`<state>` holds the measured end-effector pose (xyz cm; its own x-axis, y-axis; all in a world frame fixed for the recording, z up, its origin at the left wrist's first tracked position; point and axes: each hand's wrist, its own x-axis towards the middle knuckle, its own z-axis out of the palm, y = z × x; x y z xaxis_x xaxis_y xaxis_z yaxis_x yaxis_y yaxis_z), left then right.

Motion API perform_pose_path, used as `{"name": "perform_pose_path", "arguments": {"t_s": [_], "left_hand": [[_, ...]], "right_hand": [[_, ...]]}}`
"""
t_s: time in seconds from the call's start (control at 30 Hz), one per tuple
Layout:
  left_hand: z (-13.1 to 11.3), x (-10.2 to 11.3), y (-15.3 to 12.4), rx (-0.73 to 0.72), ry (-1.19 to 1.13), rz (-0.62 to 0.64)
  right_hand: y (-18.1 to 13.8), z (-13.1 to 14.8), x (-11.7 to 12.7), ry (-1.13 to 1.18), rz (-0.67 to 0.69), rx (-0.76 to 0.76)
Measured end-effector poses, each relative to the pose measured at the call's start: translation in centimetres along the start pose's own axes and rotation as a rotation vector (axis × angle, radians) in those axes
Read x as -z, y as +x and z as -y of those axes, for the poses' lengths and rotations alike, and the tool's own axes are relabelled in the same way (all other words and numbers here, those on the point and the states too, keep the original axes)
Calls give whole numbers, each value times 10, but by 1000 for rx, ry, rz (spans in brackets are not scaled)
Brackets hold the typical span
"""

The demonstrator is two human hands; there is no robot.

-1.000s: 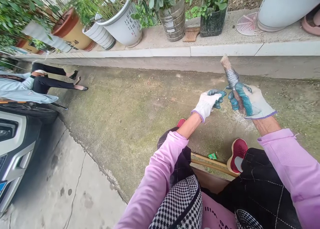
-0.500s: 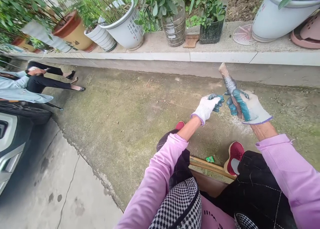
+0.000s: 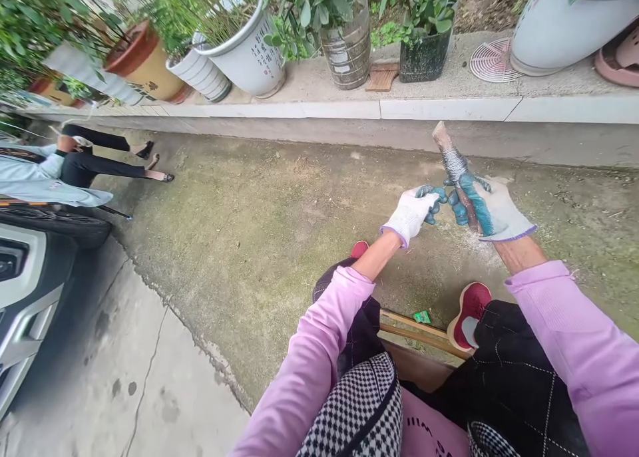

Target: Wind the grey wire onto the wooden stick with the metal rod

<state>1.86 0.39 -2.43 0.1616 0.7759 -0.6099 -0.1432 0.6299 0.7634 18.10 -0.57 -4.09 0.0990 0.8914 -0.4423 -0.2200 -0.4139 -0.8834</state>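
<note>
My right hand, in a white work glove with teal-coated fingers, is wrapped around a short wooden stick. The stick slants up and left, its pale bare tip above the hand. Grey wire is wound in tight turns around its upper part. Just to the left, my left hand wears a matching glove, its fingers pinched together close to the stick. A thin strand of the wire seems to run into that pinch, but it is barely visible now.
Potted plants, among them a white pot, line a raised ledge ahead. A seated person is at far left, above a car. A small green packet lies by a wooden bar between my feet.
My right hand and the stick have shifted slightly left, nearer my left hand. The view has moved a little. The seated person's hands have moved.
</note>
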Motion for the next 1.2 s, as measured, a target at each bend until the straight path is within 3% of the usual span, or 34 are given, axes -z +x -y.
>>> {"name": "perform_pose_path", "arguments": {"t_s": [0.63, 1.2], "left_hand": [[1, 11, 5, 12, 21, 10], [1, 18, 7, -28, 66, -50]], "right_hand": [[-8, 10, -6, -49, 12, 27], [-4, 14, -2, -113, 32, -40]]}}
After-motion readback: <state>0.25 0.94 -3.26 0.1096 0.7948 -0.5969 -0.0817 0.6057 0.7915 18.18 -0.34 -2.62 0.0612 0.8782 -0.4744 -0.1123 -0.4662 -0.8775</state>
